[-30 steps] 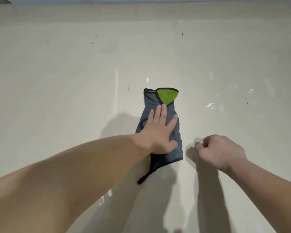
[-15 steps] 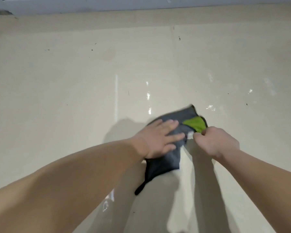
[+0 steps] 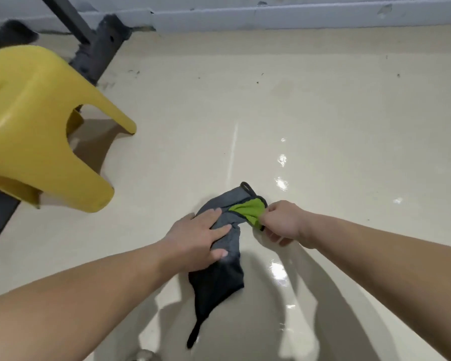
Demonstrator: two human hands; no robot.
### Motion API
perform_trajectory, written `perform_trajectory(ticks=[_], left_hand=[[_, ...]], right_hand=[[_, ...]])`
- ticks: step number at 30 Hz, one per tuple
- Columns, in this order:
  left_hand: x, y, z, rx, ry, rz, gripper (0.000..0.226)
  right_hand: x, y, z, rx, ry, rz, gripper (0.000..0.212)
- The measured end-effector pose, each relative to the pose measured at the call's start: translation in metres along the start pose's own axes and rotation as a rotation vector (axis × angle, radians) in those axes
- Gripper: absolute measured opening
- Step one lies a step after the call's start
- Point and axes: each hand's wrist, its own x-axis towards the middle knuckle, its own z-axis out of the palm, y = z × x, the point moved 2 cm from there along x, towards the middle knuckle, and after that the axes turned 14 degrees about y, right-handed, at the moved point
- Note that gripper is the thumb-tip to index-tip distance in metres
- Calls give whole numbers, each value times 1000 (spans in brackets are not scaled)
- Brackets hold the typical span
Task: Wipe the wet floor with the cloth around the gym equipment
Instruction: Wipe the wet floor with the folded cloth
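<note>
Your left hand (image 3: 195, 238) presses flat-fingered on the grey cloth (image 3: 219, 277) on the wet floor (image 3: 323, 113); your right hand (image 3: 281, 221) pinches its green corner. Tug harder and it may bunch up, smearing the water.

The right hand (image 3: 284, 221) now seemingly pinches the cloth (image 3: 219, 277), which has bunched up.

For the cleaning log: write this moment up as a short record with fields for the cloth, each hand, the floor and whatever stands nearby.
cloth: grey with a green corner, bunched on the floor
left hand: presses on the cloth's grey middle, fingers spread
right hand: pinches the green corner
floor: cream, wet glints right of the cloth
nearby: yellow stool at left, dark metal frame behind it
</note>
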Motion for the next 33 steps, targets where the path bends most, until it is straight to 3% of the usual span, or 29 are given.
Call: perform_trajectory(ticks=[4,7,9,12,14,16,18,20,23,26,29,31,33], left_hand=[[-30,-65,-3,-98,-48,-276,73],[-46,-104,5,-302,23,-447,62],[-50,-113,15,-499,190,-582,50],[-55,-102,29,-682,601,-578,31],[-51,-100,32,-846,595,-621,38],[-46,-105,27,-1027,559,-787,47],[-40,-105,31,-1220,490,-905,39],[-40,-93,27,-1312,374,-914,25],[-37,-80,8,-1345,288,-898,27],[-33,-73,-17,-1311,334,-879,24],[-41,-59,-28,-1274,382,-796,18],[-52,-54,-18,-1169,466,-737,28],[-63,-53,-1,-978,541,-644,60]], right_hand=[[-1,-47,73,-30,-54,-61,14],[3,-86,118,-87,-30,-146,14],[2,-103,136,-185,3,-201,18],[-4,-115,153,-269,38,-207,26],[-7,-113,161,-279,17,-183,26],[-11,-106,162,-140,-91,-58,20],[-16,-96,156,-48,-215,47,18],[-19,-88,143,1,-248,63,11],[-22,-81,122,161,-160,47,12],[-20,-81,105,259,-91,1,16],[-23,-84,96,296,-215,21,21],[-30,-88,101,218,-328,0,20],[-35,-95,111,201,-420,2,23]])
